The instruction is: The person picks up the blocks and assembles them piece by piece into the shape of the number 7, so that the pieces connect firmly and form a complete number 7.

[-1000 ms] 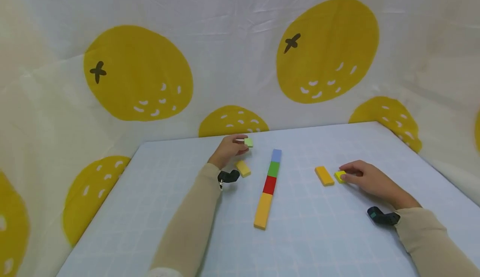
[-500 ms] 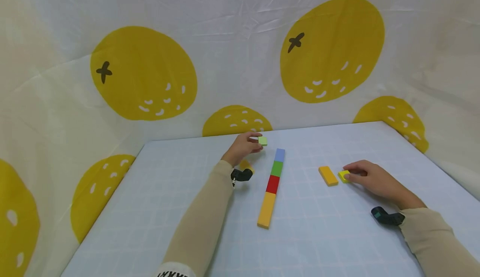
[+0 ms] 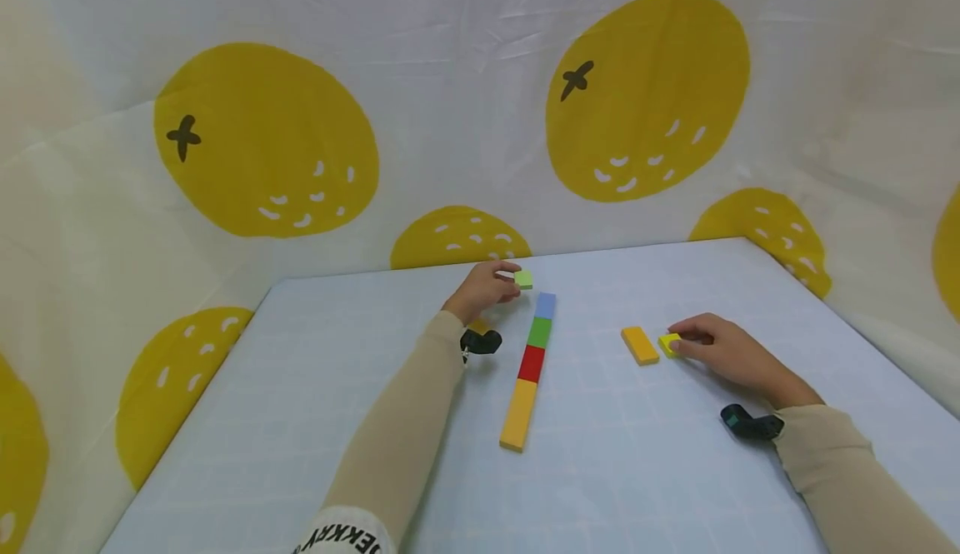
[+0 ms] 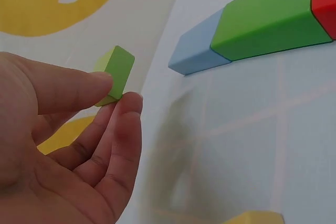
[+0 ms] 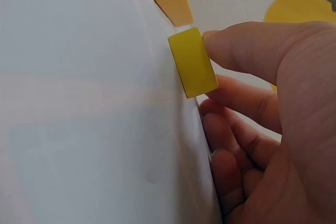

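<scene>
My left hand point(image 3: 482, 291) pinches a light green block point(image 3: 523, 279) between thumb and fingers, above the table and beyond the row's far end. That row runs blue block point(image 3: 546, 305), green block point(image 3: 539, 331), red block point(image 3: 531, 363), long orange-yellow block point(image 3: 518, 415), end to end. In the left wrist view the light green block point(image 4: 119, 72) is held clear of the blue block point(image 4: 197, 45). On the right, my right hand point(image 3: 731, 351) pinches a small yellow block point(image 3: 670, 345) by its side; the right wrist view shows thumb and finger on this yellow block point(image 5: 193, 62).
An orange block point(image 3: 640, 346) lies just left of the yellow block. Partly hidden behind the left wrist is a yellowish block point(image 3: 477, 326). Behind the table point(image 3: 615, 471) hangs a white cloth point(image 3: 465, 121) with large yellow fruit prints.
My left hand has carried the light green block to the right, closer to the row's blue end. The right hand keeps its grip on the yellow block. The head view has shifted slightly.
</scene>
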Motion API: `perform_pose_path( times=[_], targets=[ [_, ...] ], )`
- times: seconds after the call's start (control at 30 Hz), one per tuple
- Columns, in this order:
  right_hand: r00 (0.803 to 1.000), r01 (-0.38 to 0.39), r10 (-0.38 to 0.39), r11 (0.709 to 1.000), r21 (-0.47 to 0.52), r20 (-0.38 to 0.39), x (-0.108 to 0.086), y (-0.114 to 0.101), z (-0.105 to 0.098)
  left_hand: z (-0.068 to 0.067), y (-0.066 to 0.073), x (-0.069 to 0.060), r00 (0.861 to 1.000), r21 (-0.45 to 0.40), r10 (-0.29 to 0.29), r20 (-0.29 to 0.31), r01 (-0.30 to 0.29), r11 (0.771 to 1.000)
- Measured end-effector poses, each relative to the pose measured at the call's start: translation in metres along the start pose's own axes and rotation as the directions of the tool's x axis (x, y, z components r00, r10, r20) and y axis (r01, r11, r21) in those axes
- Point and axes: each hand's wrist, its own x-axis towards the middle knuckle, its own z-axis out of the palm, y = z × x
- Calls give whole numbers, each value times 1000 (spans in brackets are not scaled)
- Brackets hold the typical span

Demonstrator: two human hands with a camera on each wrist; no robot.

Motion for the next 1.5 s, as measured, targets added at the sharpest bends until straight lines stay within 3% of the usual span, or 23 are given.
perform_pose_path(
  times=[0.13, 0.4, 0.7, 0.83, 1.0, 1.3, 1.5],
  targets=[
    [1000, 0, 0, 1000, -6, -1, 2, 0, -1, 3, 3, 3, 1000, 36, 8, -15, -8, 999],
    [1000, -29, 29, 1000, -5, -7, 3, -2, 0, 13, 5, 12, 999, 246, 7, -32, 1, 969],
    [1000, -29, 29, 1000, 7, -9, 4, -3, 9, 9, -12, 18, 998, 220, -29, -61, 42, 975],
    [999, -32, 32, 999, 3, -18, 3, -3, 7, 13, -8, 18, 996, 218, -30, -84, 47, 975],
    [999, -35, 35, 999, 5, -25, 1, -3, 4, 19, -3, 21, 997, 223, -14, -71, 30, 974],
    [999, -34, 34, 999, 15, -32, 1, -1, 5, 22, -4, 28, 999, 330, 4, -48, 12, 944],
    [998, -47, 47, 999, 9, -36, 2, -2, 6, 23, -1, 33, 999, 352, -1, -42, 16, 936]
  ],
)
